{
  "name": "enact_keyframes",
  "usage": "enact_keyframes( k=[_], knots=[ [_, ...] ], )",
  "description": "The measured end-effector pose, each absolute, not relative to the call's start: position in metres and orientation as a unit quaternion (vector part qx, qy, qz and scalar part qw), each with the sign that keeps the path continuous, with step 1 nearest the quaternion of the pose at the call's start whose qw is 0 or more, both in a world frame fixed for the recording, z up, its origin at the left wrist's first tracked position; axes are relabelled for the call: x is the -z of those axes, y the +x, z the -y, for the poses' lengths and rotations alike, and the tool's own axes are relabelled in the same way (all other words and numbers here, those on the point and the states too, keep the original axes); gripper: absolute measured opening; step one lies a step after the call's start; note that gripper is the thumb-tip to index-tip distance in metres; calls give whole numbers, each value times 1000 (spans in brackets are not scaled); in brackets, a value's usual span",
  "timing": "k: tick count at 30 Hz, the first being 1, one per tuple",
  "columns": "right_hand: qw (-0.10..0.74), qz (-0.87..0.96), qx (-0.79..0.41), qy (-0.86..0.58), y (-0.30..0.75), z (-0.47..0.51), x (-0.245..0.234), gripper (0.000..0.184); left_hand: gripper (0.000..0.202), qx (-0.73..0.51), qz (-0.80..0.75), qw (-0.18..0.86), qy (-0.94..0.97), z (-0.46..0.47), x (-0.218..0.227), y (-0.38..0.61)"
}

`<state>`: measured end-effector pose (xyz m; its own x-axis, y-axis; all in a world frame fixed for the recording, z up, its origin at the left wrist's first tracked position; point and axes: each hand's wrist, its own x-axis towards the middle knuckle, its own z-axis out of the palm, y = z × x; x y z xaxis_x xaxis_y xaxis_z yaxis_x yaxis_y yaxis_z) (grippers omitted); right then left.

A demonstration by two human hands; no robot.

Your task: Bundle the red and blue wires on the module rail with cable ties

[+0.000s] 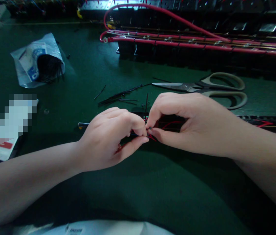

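My left hand point(114, 137) and my right hand point(184, 125) meet fingertip to fingertip over a dark strip with red wires point(170, 123) running along it. Each thumb and forefinger pinches at a small black cable tie, mostly hidden by the fingers; a thin black tail point(147, 102) stands up just behind them. Behind my right hand lie scissors point(189, 86) with grey-green handles, blades pointing left. Loose black cable ties or cut tails point(120, 94) are scattered beyond my left hand.
An open plastic bag point(25, 62) of black cable ties lies at the back left. Below it rests a partly blurred white and red packet point(4, 145). Long black assemblies with thick red cables point(177, 44) span the back. White sheeting point(108, 228) shows at the near edge of the green table point(152, 192).
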<state>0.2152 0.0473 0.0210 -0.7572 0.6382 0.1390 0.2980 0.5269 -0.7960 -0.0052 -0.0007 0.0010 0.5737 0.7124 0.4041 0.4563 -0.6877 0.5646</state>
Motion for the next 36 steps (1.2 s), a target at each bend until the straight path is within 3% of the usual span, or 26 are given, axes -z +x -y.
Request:
enact_keyframes(
  k=[9,36],
  knots=[
    [221,845,-401,-275,216,-46,-20,9,18,-331,-348,240,844,2,-1,-5],
    [197,883,-365,-221,214,-46,-22,12,20,-312,-315,184,877,-1,-3,-4]
  ],
)
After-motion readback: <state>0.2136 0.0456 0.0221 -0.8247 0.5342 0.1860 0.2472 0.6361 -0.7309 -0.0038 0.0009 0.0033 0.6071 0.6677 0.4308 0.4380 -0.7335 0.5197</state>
